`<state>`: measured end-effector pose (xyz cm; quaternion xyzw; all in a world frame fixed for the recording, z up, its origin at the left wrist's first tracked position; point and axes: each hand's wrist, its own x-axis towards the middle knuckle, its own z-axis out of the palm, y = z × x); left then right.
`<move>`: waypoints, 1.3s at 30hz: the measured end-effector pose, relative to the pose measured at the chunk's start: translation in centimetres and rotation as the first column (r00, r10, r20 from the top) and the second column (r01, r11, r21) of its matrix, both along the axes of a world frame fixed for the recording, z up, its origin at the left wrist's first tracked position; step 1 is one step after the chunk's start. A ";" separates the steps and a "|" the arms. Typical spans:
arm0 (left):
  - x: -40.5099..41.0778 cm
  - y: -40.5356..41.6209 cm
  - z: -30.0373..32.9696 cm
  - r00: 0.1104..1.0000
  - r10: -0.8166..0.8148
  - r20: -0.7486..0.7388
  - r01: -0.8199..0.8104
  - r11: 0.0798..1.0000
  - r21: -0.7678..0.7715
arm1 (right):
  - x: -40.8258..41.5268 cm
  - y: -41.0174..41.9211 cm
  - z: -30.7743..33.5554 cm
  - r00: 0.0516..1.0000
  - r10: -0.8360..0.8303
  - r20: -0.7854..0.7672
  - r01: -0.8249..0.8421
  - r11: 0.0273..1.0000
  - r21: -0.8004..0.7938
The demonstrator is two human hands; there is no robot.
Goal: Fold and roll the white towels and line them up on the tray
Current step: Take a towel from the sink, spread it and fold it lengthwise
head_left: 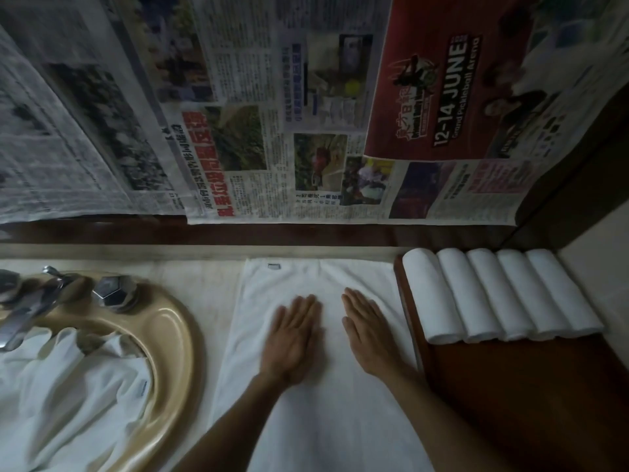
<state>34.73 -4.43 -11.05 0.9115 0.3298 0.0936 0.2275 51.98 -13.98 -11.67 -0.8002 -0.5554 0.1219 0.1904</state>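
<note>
A white towel (316,413) lies spread flat on the counter in front of me, its small label at the far edge. My left hand (294,338) presses flat on its middle, fingers straight and slightly blurred. My right hand (369,332) lies flat beside it, palm down on the same towel. To the right sits a dark wooden tray (531,403) with several rolled white towels (500,294) lined up side by side at its far end.
A beige sink (177,338) at the left holds a heap of loose white towels (68,396). Chrome taps (112,292) stand at its rim. Newspaper sheets (272,114) cover the wall behind the counter.
</note>
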 end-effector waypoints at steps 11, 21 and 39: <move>-6.4 3.2 -0.2 0.925 0.306 -0.227 -0.297 0.952 0.072 | 5.6 2.6 2.4 0.948 -0.080 0.307 0.167 0.948 -0.269; -6.8 2.6 0.0 0.924 0.314 -0.219 -0.306 0.950 0.070 | 8.8 6.3 7.2 0.928 -0.045 0.369 0.180 0.923 -0.341; -6.8 3.0 1.2 0.921 0.272 -0.277 -0.287 0.958 -0.014 | -2.4 16.7 14.4 0.498 -0.330 -0.802 -0.075 0.905 -0.419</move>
